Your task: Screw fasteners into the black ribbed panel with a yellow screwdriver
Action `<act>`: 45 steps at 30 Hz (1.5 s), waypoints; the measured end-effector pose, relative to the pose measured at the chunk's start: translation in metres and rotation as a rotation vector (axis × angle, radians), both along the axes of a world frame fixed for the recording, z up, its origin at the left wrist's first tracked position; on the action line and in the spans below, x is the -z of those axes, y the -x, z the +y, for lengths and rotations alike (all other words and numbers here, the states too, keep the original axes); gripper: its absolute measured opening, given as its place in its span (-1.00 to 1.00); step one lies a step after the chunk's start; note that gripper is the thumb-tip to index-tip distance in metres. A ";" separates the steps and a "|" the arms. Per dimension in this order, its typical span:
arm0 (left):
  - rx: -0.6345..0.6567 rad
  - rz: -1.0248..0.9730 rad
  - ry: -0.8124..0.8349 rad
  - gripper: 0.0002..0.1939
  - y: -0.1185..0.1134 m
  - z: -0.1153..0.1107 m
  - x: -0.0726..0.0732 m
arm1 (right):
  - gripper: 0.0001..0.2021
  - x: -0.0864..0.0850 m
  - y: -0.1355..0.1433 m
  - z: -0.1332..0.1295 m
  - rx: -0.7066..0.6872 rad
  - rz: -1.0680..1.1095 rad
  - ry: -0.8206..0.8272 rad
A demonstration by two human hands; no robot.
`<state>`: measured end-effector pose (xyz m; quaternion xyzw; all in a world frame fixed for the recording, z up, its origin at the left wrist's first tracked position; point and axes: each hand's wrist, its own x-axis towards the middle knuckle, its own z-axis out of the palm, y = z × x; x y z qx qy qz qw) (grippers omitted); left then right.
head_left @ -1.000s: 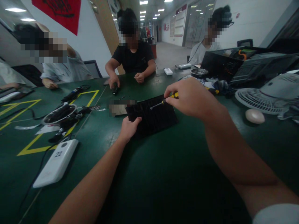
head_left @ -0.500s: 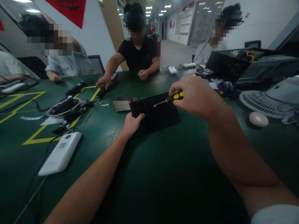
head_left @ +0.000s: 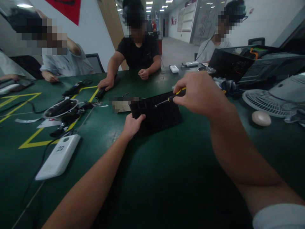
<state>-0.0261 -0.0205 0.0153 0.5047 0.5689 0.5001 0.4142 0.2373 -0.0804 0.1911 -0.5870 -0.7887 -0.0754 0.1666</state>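
Note:
A black flat panel (head_left: 157, 119) with ridges or slots lies tilted over the green table. My left hand (head_left: 133, 125) grips its left edge, thumb on top. In my right hand (head_left: 194, 92) is a black and yellow screwdriver (head_left: 171, 98), pointing left; its tip is at the panel's upper middle, with something small and shiny there. Beyond the panel's left corner lies a blurred tan piece (head_left: 121, 107).
Left on the green table (head_left: 152, 178) are a white power bank (head_left: 59, 156) marked 22, cables and a ring-shaped item (head_left: 61, 108). Right are a white fan (head_left: 274, 95), a pale rounded object (head_left: 261, 118) and a black box (head_left: 231, 63). Several people sit across.
The view has shifted slightly, moving the scene a little left. The person across has a hand resting lower on the black object. My hands keep their holds.

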 end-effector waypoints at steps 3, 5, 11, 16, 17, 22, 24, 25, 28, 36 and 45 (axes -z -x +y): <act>0.016 -0.005 0.010 -0.63 0.001 0.000 0.000 | -0.71 0.002 -0.001 0.002 0.013 0.043 0.032; 0.020 -0.001 0.012 -0.64 0.001 0.000 0.000 | -0.71 0.002 -0.001 0.001 0.002 0.068 0.029; 0.008 0.019 -0.001 -0.63 0.002 0.003 0.003 | -0.84 0.002 -0.001 0.002 -0.051 0.035 0.007; 0.014 -0.002 0.006 -0.60 0.002 0.002 0.002 | -0.75 0.005 -0.001 0.004 -0.107 0.011 0.013; 0.010 0.001 0.003 -0.60 0.002 0.002 0.002 | -0.74 0.005 -0.001 0.004 -0.117 0.009 0.009; 0.025 -0.006 -0.002 -0.61 0.000 0.000 -0.001 | -0.75 -0.002 -0.007 0.000 -0.145 0.025 -0.023; 0.031 -0.006 -0.004 -0.61 0.000 0.000 -0.001 | -0.76 -0.005 -0.010 -0.003 -0.132 0.029 -0.035; 0.031 -0.002 -0.003 -0.61 0.000 0.000 -0.001 | -0.76 -0.006 -0.011 -0.005 -0.124 0.026 -0.041; 0.029 0.025 0.004 -0.62 0.001 -0.001 -0.003 | -0.72 -0.008 -0.010 -0.008 -0.121 0.005 -0.058; 0.038 0.040 -0.013 -0.61 0.002 0.000 -0.001 | -0.71 0.000 -0.002 -0.004 -0.122 0.056 -0.050; 0.057 0.012 -0.016 -0.58 0.005 0.004 0.005 | -0.75 0.003 -0.001 -0.001 -0.110 0.088 -0.030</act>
